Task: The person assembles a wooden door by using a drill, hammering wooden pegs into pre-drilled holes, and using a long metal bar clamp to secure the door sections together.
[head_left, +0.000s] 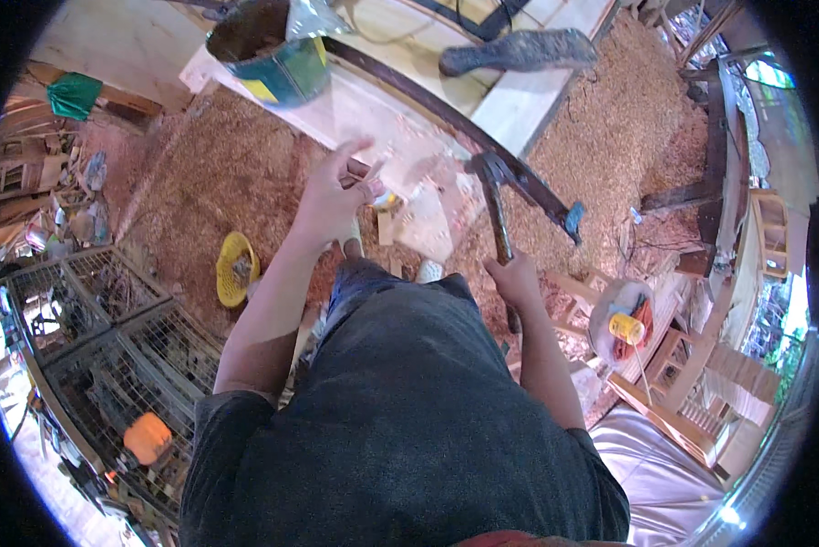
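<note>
My right hand (519, 281) is closed around the handle of a hammer (496, 214), whose dark metal head points away from me, just beside a long dark bar (464, 128). My left hand (332, 196) is raised in front of my body, its thumb and fingers bent together near a small pale sliver; what they hold is too small to make out. Beyond and below the hands is a pale wooden board (364, 105) with wood bits scattered at its right end.
A green bucket (286, 77) and a dark, handled tool (528, 52) sit on the bench. The bar has a blue end (574, 217). Sawdust covers the floor (628, 100). A yellow basket (232, 270) and wire-mesh cages (145, 351) are left; a round basin (607, 319) stands right.
</note>
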`<state>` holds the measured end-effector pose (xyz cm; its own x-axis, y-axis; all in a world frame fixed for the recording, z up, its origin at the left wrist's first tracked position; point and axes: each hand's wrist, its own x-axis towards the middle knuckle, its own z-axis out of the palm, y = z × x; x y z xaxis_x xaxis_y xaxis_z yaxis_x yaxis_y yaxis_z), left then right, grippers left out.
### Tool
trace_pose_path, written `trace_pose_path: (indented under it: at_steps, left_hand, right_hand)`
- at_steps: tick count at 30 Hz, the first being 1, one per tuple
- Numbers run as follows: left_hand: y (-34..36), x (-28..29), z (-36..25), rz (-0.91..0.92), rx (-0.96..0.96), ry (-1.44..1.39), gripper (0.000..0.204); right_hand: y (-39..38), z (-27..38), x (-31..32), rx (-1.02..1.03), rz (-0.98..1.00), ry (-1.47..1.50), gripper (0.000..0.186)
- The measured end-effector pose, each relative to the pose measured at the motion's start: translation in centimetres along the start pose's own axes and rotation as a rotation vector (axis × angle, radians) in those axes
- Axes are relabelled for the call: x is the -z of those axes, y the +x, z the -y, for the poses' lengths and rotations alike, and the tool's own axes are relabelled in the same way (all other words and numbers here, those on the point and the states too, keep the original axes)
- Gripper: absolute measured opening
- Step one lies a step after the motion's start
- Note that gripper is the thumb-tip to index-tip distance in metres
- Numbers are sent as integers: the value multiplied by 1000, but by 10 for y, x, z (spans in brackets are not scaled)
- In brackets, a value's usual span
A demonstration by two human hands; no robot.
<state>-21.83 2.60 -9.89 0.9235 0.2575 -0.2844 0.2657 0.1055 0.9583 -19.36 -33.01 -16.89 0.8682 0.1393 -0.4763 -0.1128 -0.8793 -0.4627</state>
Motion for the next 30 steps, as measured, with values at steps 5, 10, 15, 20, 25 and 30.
trace_pose_path:
  at_steps: [5, 10, 15, 20, 25, 30]
  left_hand:
    - [-25, -66, 78, -36, 7, 406, 52]
    - [-23, -118, 87, -218, -247, 385, 37]
    - [13, -115, 83, -148, -289, 558, 33]
    - [42, -106, 92, 17, -203, 709, 32]
    - [52, -101, 122, -28, -478, 1043, 35]
    - [77, -86, 162, 89, 14, -412, 32]
  right_hand:
    - [-39, -37, 2, -32, 116, 161, 41]
    - [-87, -64, 27, -2, 179, 153, 41]
    - [-108, -74, 38, 6, 144, 102, 39]
    - [-114, -67, 49, -21, 137, 184, 38]
    - [-115, -56, 51, 51, 83, 197, 39]
    - [-105, -17, 66, 81, 143, 215, 39]
